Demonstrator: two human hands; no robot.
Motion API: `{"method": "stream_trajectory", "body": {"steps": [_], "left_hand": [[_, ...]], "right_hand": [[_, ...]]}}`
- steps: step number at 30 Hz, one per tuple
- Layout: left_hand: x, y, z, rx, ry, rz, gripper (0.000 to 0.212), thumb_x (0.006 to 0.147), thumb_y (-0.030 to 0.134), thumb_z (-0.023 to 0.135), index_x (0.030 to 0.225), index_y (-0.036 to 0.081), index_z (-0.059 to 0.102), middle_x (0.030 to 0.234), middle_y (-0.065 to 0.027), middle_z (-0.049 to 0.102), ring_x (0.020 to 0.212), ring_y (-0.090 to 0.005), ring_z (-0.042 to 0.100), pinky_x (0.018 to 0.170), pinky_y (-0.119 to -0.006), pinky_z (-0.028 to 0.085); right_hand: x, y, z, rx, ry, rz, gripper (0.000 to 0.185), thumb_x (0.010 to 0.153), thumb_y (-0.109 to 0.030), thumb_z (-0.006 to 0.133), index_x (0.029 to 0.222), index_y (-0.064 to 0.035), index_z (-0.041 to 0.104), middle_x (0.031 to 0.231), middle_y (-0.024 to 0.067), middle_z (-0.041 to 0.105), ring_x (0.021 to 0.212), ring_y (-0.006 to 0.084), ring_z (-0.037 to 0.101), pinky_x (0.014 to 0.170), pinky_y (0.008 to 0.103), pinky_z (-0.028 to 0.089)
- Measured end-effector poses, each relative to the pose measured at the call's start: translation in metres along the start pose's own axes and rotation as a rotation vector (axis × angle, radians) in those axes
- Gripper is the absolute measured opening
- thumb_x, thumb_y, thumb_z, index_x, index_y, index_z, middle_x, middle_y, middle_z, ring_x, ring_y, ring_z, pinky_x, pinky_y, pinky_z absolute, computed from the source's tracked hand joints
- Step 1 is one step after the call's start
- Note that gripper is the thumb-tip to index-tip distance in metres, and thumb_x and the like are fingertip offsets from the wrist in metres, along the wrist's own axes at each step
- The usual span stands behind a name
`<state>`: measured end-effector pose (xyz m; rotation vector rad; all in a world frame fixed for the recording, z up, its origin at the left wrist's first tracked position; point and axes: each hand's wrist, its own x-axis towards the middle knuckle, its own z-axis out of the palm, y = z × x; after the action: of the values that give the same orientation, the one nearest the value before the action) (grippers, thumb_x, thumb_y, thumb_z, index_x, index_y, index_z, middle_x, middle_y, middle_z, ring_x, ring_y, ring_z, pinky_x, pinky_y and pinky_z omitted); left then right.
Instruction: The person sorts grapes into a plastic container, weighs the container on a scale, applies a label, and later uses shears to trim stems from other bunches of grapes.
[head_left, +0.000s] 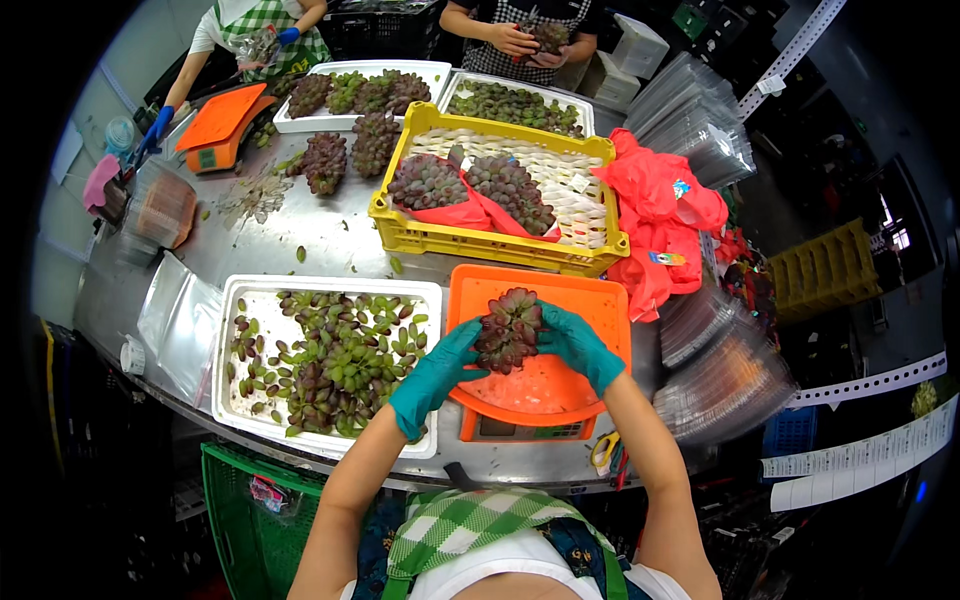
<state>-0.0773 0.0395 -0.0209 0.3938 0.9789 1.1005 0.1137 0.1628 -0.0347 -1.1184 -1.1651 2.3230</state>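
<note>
A bunch of dark red grapes (509, 331) is held between my two hands above the orange pan (555, 379) of a digital scale (525, 429). My left hand (441, 369), in a teal glove, grips the bunch from its left side. On the other side my right hand (576, 341), gloved alike, has its fingertips against the fruit. Left of the scale lies a white foam tray (233, 319) with loose green and reddish grapes (341, 360). Behind the scale stands a yellow plastic crate (480, 251), lined with white foam netting (576, 180) and holding grape bunches (506, 191) on red paper.
Red wrapping paper (660, 217) and stacked clear plastic containers (720, 367) line the right side. Scissors (604, 450) lie by the front edge. Plastic bags (178, 322) lie left; another orange scale (223, 124) and two more grape trays stand behind. Two people work across the steel table (277, 240).
</note>
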Motion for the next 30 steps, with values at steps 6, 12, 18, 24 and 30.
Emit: {"method": "stream_trajectory", "body": {"steps": [6,12,18,24,30], "left_hand": [[-0.043,0.001,-0.015,0.097,0.115,0.111,0.047,0.085,0.032,0.047,0.125,0.009,0.038,0.119,-0.0098,0.046,0.102,-0.0208,0.051,0.084,-0.032,0.042],[-0.092,-0.04,-0.064,0.025,0.312,0.149,0.032,0.085,0.025,0.049,0.106,0.001,0.053,0.092,-0.0085,0.059,0.081,-0.0129,0.056,0.072,-0.027,0.045],[-0.113,-0.08,-0.083,0.008,0.52,0.185,0.023,0.085,0.02,0.05,0.091,0.0,0.058,0.081,-0.007,0.06,0.067,-0.0116,0.056,0.062,-0.023,0.045],[-0.127,-0.101,-0.1,-0.06,0.639,0.197,0.024,0.087,0.018,0.045,0.097,0.0,0.056,0.079,-0.0069,0.06,0.066,-0.0138,0.057,0.061,-0.026,0.047],[-0.13,-0.114,-0.111,-0.158,0.659,0.183,0.02,0.086,0.015,0.047,0.097,0.0,0.055,0.078,-0.0071,0.059,0.065,-0.0131,0.056,0.06,-0.022,0.045]], "right_hand": [[-0.022,-0.02,0.005,-0.386,0.172,-0.14,0.04,0.086,-0.025,0.04,0.123,-0.0103,0.041,0.108,0.007,0.053,0.087,0.0187,0.055,0.076,0.0308,0.044],[-0.045,-0.011,0.118,-0.895,0.364,-0.728,0.031,0.084,-0.012,0.051,0.114,-0.0047,0.05,0.108,0.0082,0.054,0.093,0.0145,0.054,0.079,0.0258,0.042],[0.037,0.067,0.206,-1.195,-0.062,-0.599,0.019,0.079,-0.019,0.055,0.097,-0.0116,0.059,0.085,0.01,0.054,0.079,0.0263,0.054,0.067,0.033,0.045],[0.097,0.123,0.215,-1.482,-0.06,-0.718,0.014,0.07,-0.016,0.059,0.08,-0.0068,0.059,0.08,0.0135,0.049,0.075,0.03,0.05,0.062,0.0398,0.043],[0.114,0.124,0.214,-1.466,-0.123,-0.65,0.016,0.067,-0.017,0.062,0.079,-0.0063,0.06,0.077,0.0122,0.05,0.074,0.03,0.051,0.063,0.0401,0.043]]}}
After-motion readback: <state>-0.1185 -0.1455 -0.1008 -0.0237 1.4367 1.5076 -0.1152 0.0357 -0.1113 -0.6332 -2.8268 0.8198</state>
